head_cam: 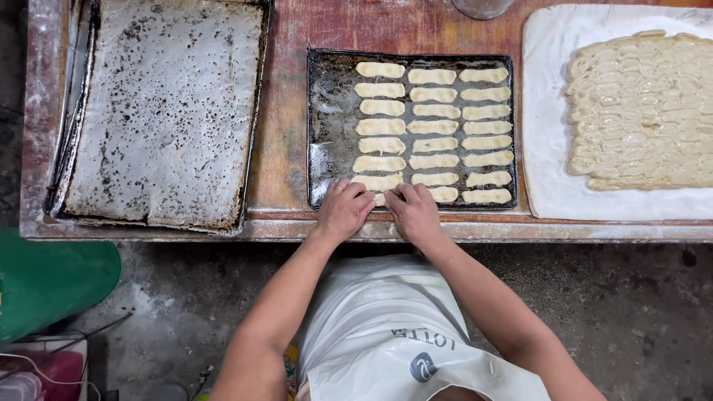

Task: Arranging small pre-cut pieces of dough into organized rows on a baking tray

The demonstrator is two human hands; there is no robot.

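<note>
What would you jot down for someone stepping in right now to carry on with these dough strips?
Left hand and right hand: both at the near edge of the dark tray, fingers pressing one dough strip into place at the bottom of the left column.
Done: three columns of strips laid on the tray, middle and right columns full to the near edge.
Left: a large batch of strips waits on the white cloth to the right. The big floured tray on the left holds none yet.
</note>
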